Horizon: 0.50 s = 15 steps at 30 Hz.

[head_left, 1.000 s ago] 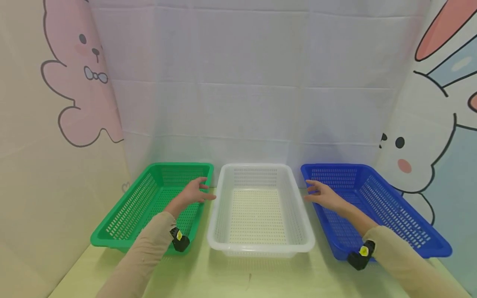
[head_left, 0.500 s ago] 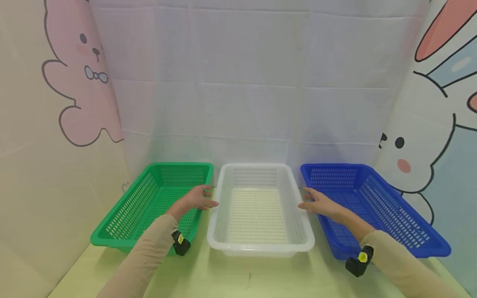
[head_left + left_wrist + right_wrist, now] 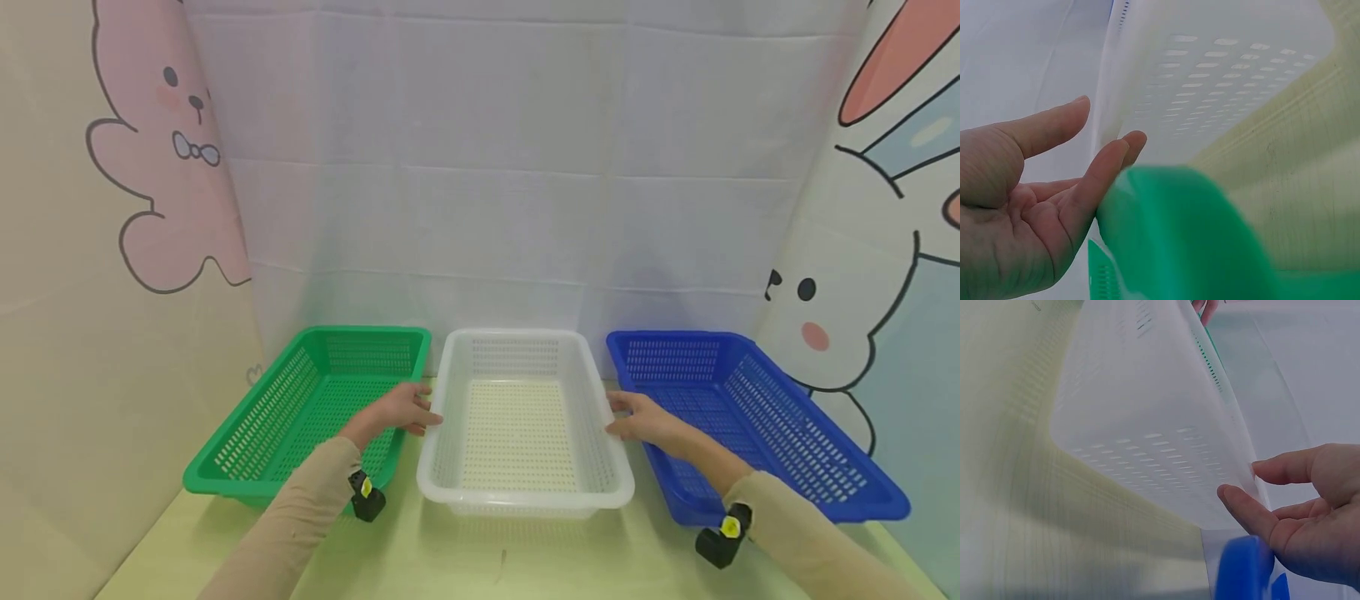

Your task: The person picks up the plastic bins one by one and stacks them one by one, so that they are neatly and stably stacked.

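Note:
A white plastic basket [image 3: 525, 500] with slotted walls stands in the middle of the table in the head view. My left hand [image 3: 401, 408] is at its left rim, thumb over the rim and fingers low on the outer side. In the left wrist view, a gap shows between the thumb [image 3: 1054, 128] and the white rim. Opposite it, my right hand [image 3: 648, 421] is at the right rim. The right wrist view has its thumb tip [image 3: 1266, 470] right at the rim's edge and a fingertip [image 3: 1229, 492] under it. Neither hand's fingers are curled tightly.
Close on the left is a green basket [image 3: 247, 489], its rim beneath my left forearm. A blue basket [image 3: 873, 507] stands on the right, under my right forearm. All rest on a pale yellow-green table [image 3: 495, 558], with a white cloth [image 3: 487, 167] hanging behind.
Both hands have come lower and toward the white basket, from above the side baskets' inner edges to its left and right rims. The three baskets stay in place.

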Tool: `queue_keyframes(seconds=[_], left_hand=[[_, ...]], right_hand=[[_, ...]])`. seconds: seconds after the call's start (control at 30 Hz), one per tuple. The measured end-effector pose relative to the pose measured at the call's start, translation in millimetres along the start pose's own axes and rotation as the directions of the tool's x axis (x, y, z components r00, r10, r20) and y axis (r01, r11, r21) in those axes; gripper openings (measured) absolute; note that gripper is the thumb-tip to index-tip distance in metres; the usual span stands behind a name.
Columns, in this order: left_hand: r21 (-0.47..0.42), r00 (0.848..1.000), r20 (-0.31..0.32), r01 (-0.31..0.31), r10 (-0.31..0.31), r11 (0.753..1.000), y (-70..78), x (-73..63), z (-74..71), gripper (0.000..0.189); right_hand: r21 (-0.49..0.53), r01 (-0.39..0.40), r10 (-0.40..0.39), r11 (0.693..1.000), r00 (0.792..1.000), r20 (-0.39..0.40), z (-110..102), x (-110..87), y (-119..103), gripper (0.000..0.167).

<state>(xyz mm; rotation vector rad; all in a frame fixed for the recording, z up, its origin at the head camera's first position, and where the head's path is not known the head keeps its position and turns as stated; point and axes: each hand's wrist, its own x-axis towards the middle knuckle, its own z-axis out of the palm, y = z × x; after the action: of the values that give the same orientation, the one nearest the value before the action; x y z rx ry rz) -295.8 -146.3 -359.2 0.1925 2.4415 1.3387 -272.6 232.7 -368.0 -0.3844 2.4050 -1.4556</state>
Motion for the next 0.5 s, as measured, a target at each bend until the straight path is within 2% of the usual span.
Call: queue_keyframes(seconds=[0.2,0.5], left_hand=[[-0.015,1.0,0.015,-0.011,0.012,1.0,-3.5,2.8,3.0,0.067],[-0.019,1.0,-0.008,-0.011,0.011,1.0,-4.2,3.8,3.3,0.066]], right_hand=[[0.0,-0.019,0.019,1.0,1.0,-0.015,0.8,-1.7,-0.2,0.067],[0.008,-0.032,0.032,0.999,0.999,-0.035,2.0,0.1,-2.0,0.067]])
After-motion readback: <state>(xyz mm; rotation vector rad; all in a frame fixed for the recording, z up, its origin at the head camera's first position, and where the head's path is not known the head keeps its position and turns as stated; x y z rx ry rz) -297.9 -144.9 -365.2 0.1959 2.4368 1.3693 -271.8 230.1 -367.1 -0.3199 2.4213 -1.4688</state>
